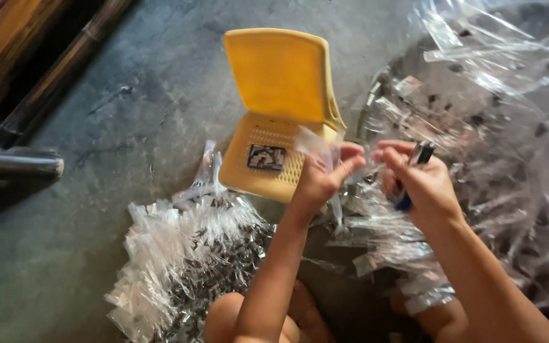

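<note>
My left hand (pixel 322 178) pinches a small clear plastic bag (pixel 316 147) by its top, in front of a low yellow plastic chair (pixel 281 82). My right hand (pixel 417 181) is closed around a thin dark tool with a blue end (pixel 408 190), its tip up near the bag. The two hands almost touch at the fingertips. What is inside the bag is too blurred to tell.
A heap of filled clear packets with small dark pieces (pixel 192 254) lies on the grey floor at lower left. A round metal basin (pixel 370 105) full of loose clear bags and dark bits sits at right. Dark wooden poles (pixel 52 76) cross the upper left. My knees show at the bottom.
</note>
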